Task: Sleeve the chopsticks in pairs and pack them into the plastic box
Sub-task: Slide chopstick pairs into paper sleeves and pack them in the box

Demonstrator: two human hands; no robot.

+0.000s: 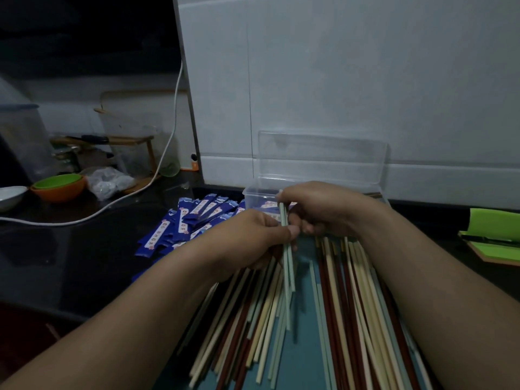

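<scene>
A pair of pale green chopsticks (289, 266) is held upright over the pile by both hands. My left hand (253, 235) pinches them near the middle, and my right hand (318, 206) grips their upper ends. Below lies a spread of loose chopsticks (337, 319) in cream, dark red and pale green on a teal mat (302, 361). Blue paper sleeves (194, 220) are heaped to the left. The clear plastic box (253, 192) stands behind my hands with its lid (323, 156) raised against the wall; sleeved pairs show inside it.
A white cable (157, 167) runs across the dark counter at the left. Orange and green bowls (59, 187), a white dish (11, 195), a crumpled plastic bag (109, 181) and a rack stand at the back left. A green notebook (495, 235) lies at the right edge.
</scene>
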